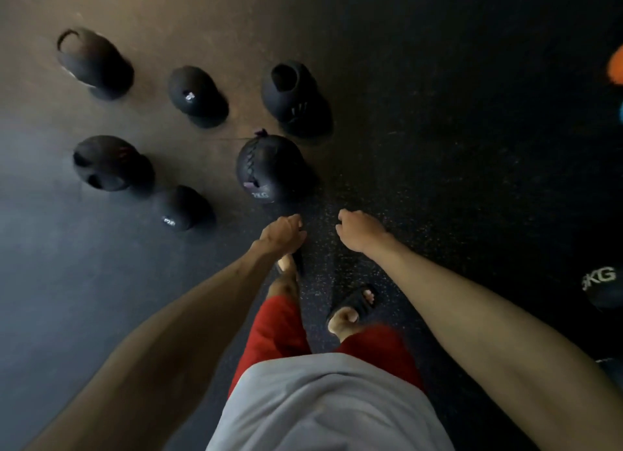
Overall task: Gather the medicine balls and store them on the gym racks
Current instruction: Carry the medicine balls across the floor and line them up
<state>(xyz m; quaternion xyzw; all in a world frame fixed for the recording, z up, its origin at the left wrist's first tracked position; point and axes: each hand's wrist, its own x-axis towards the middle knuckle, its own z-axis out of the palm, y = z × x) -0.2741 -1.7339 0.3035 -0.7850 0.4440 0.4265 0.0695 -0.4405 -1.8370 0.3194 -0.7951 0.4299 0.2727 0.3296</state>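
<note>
Dim, soft-focus wide-angle view; light from upper left, edges stretched.

This is a gym: the ground is dark rubber flooring (pixel 421 147) flecked with small coloured specks. Six round black medicine balls (pixel 197 95) sit in a loose cluster on its far left part, among them a laced black ball (pixel 269 167) printed "KG" and a black ball with a loop handle (pixel 92 61). Another black ball marked "KG" (pixel 603 288) lies at the floor's right edge.
</note>
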